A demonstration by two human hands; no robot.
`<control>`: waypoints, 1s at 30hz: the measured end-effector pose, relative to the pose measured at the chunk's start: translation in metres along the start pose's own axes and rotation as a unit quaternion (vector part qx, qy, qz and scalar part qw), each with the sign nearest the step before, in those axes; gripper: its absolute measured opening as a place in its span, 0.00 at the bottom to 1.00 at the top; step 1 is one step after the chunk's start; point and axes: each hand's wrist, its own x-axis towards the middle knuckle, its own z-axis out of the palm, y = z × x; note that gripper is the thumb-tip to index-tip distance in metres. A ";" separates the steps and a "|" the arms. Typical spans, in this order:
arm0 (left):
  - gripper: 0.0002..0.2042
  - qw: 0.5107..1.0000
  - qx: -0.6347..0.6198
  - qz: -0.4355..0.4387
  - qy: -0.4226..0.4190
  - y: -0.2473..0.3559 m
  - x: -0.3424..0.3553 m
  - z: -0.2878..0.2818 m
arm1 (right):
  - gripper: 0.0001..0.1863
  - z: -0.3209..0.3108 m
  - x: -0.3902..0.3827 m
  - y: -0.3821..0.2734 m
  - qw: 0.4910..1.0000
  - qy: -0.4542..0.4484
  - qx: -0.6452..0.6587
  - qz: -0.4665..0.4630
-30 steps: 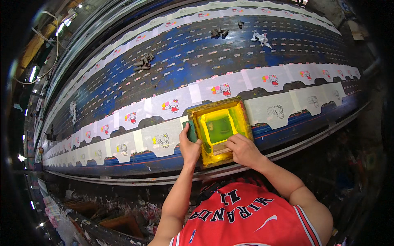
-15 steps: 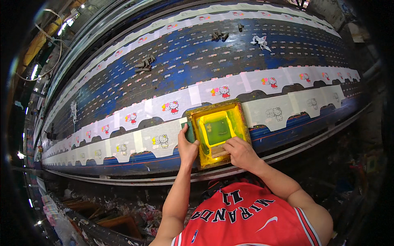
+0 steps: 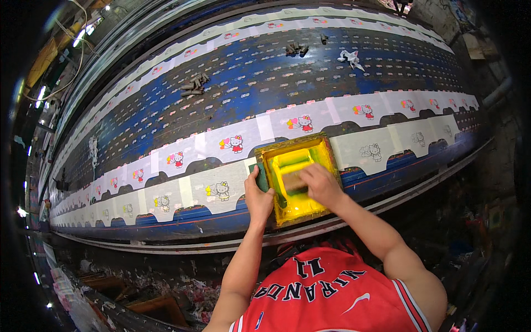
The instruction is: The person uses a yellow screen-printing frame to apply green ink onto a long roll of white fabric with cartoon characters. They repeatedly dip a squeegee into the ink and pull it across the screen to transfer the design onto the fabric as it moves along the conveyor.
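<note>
A wooden screen-printing frame (image 3: pixel 335 166), smeared with yellow ink, lies on the cloth pieces at the near side of the table. My right hand (image 3: pixel 322 187) is closed around a brown squeegee (image 3: pixel 292 181), held within the frame over the yellow mesh. At the frame's left side, my left hand (image 3: pixel 259 198) grips the edge by a dark green piece (image 3: pixel 261 178), thumb upward. Left of it lies a pale cloth piece (image 3: pixel 220 200) printed with a cartoon cat outline and yellow balloons. Cloth under the frame is hidden.
A row of cloth pieces (image 3: pixel 237 143) with red and yellow cartoon prints runs behind the frame. Grey rolled pieces (image 3: pixel 194 84) and a crumpled white rag (image 3: pixel 350 58) lie farther back on the blue-black table (image 3: pixel 265 83). A metal rail (image 3: pixel 182 249) borders the near side.
My right hand has moved the squeegee away from the frame's near end toward its middle. My left hand stays at the frame's left edge.
</note>
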 end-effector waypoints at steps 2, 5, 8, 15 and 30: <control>0.37 1.000 0.000 -0.004 0.000 0.000 0.000 0.000 | 0.11 0.002 0.040 0.018 0.999 -0.013 0.023 0.020; 0.37 1.000 0.006 0.003 -0.001 -0.004 0.001 0.000 | 0.08 -0.003 0.077 0.025 0.999 0.012 0.039 0.017; 0.37 1.000 0.014 0.002 -0.001 0.003 0.000 -0.001 | 0.10 0.004 0.055 0.023 0.999 -0.014 0.028 0.035; 0.38 1.000 -0.007 0.015 0.019 -0.006 -0.001 0.005 | 0.10 -0.030 -0.035 -0.031 0.998 -0.044 0.038 0.014; 0.38 0.997 -0.057 0.053 0.014 0.111 -0.032 0.186 | 0.12 -0.181 -0.100 0.111 0.997 -0.062 0.000 0.054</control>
